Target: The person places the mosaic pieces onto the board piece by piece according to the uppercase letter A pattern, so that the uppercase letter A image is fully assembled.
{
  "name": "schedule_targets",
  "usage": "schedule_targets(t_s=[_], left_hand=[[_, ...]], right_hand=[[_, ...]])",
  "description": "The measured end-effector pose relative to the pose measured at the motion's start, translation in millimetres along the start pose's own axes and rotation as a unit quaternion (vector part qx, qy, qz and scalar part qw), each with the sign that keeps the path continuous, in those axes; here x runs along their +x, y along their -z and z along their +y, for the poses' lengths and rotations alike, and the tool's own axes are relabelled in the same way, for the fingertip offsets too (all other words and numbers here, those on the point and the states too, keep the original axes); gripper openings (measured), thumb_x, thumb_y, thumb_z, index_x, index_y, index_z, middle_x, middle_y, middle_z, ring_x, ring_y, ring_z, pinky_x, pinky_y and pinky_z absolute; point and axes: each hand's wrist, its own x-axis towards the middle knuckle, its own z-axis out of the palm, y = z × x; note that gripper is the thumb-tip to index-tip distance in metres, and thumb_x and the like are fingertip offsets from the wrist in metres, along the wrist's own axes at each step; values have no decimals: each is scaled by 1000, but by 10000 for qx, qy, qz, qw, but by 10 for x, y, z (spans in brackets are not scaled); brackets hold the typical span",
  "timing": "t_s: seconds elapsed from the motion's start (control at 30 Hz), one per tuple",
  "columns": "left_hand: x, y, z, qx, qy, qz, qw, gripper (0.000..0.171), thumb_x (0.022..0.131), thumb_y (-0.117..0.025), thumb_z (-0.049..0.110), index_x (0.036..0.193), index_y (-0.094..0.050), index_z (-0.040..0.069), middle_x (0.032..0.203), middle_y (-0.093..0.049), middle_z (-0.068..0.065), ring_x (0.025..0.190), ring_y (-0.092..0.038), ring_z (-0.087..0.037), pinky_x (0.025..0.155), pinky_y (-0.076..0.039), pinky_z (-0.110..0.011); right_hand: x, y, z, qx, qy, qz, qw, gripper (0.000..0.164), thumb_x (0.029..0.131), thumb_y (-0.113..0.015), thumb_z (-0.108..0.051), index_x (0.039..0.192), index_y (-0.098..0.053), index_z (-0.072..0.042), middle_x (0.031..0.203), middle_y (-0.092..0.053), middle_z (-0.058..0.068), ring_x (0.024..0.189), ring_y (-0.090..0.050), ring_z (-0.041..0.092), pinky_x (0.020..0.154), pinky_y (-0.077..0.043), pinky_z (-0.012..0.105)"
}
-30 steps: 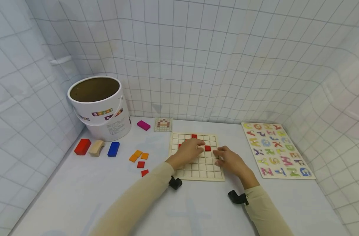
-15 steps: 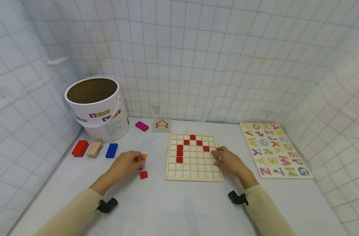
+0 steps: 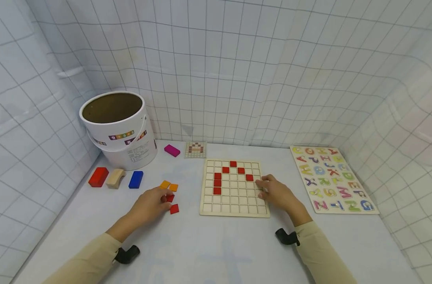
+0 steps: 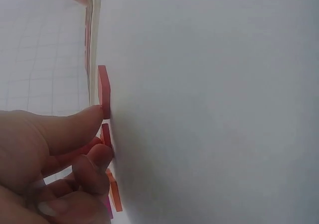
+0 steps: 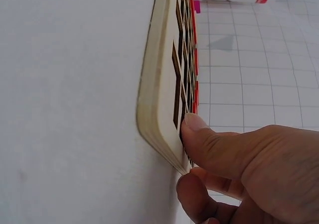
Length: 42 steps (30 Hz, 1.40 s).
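My left hand (image 3: 148, 207) is low over the table, thumb and fingers curled around a red square tile (image 3: 170, 198). In the left wrist view the index finger overlaps this tile (image 4: 106, 140), and the thumb tip overlaps the nearer red tile (image 4: 104, 87). Several orange tiles (image 3: 174, 187) lie just beyond the fingers. My right hand (image 3: 278, 194) holds the right edge of a wooden grid board (image 3: 237, 211); in the right wrist view its thumb is on the top face near a corner and a curled finger is at the edge. Several red tiles (image 3: 249, 178) sit in the board's squares.
A white bucket (image 3: 131, 146) stands at the back left. Before it lie a red block (image 3: 98, 177), a wooden arch block (image 3: 116, 178) and a blue block (image 3: 136, 180). A magenta block (image 3: 172, 150) and pattern card (image 3: 196, 150) lie behind. An alphabet puzzle (image 3: 333, 181) lies right.
My left hand has moved left from above the board to the loose tiles, then drawn back slightly there, uncovering orange tiles. My right hand stays at the board's edge.
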Motion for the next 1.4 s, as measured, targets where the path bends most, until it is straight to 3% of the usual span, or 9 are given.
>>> schedule_targets(t_s=[0.27,0.5,0.63,0.73,1.1,1.4], left_hand=[[-42,-12,-37,3,174,-19,9998,26,88,-78,9,113,-72,6,84,-59,0,77,-53,-17,69,-47,-32],[-15,23,-26,33,172,-25,9998,17,89,-77,8,104,-71,10,85,-59,0,79,-54,-17,71,-49,-32],[5,31,-11,0,156,-97,9998,23,90,-77,13,112,-71,9,84,-58,1,78,-53,-17,68,-47,-30],[8,30,-3,4,43,-186,9998,29,91,-76,17,119,-72,8,83,-59,2,78,-53,-16,68,-48,-29],[5,-12,21,-18,-366,-628,9974,17,85,-83,20,99,-74,19,84,-58,7,82,-53,-13,73,-48,-30],[-28,-70,124,387,-350,-450,9976,24,85,-83,14,90,-61,22,81,-57,9,76,-52,-12,70,-48,-29]], right_hand=[[14,-50,12,21,-180,-203,9996,54,98,-69,-23,148,-54,-10,152,-44,19,129,-55,40,103,-46,57],[16,-8,2,-76,-96,6,9999,53,98,-69,-22,147,-55,-8,151,-45,20,127,-57,41,101,-47,56],[16,-10,5,-96,-89,-30,9999,53,98,-69,-21,147,-55,-8,150,-46,21,127,-57,41,100,-48,56],[16,-13,0,-68,-127,-58,9999,52,98,-69,-21,147,-55,-8,150,-46,20,127,-57,41,101,-48,57],[5,-12,-18,-14,-206,-72,9998,52,99,-68,-20,147,-55,-9,151,-45,19,129,-56,41,102,-46,57],[-9,-4,-37,9,-138,-49,9999,52,99,-68,-20,148,-54,-8,150,-45,20,127,-57,41,101,-47,57]])
